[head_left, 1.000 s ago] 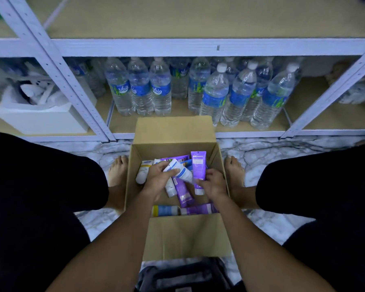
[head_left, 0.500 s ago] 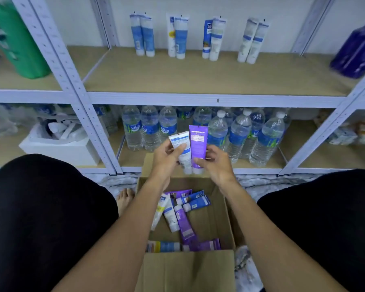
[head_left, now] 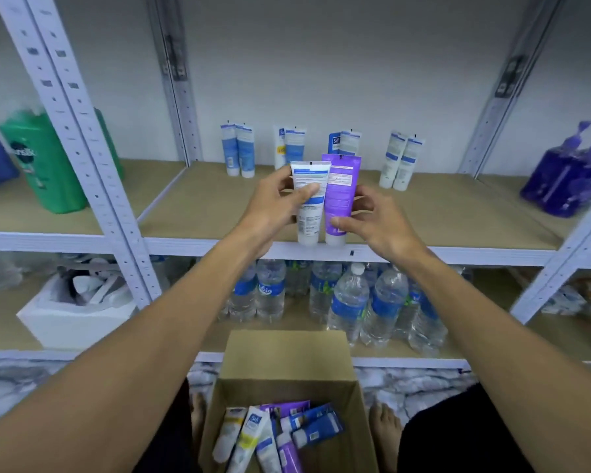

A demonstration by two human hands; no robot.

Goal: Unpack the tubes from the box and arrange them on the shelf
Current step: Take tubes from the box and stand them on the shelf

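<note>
Lifted from the box (head_left: 287, 356) at six o'clock, the white tube (head_left: 308, 206), gripped by the left hand (head_left: 270, 206), and the purple tube (head_left: 342, 192), pinched by the right hand (head_left: 372, 221), now reach the shelf (head_left: 202, 206) edge, so standing them by the row of tubes (head_left: 246, 151) at twelve o'clock likely comes next.

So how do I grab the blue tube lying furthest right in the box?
Pinch the blue tube across its wide middle, coming straight down through the open top of the box. It lies flat on the other tubes with nothing over it. The box's tall walls would block a reach from the side.
</note>
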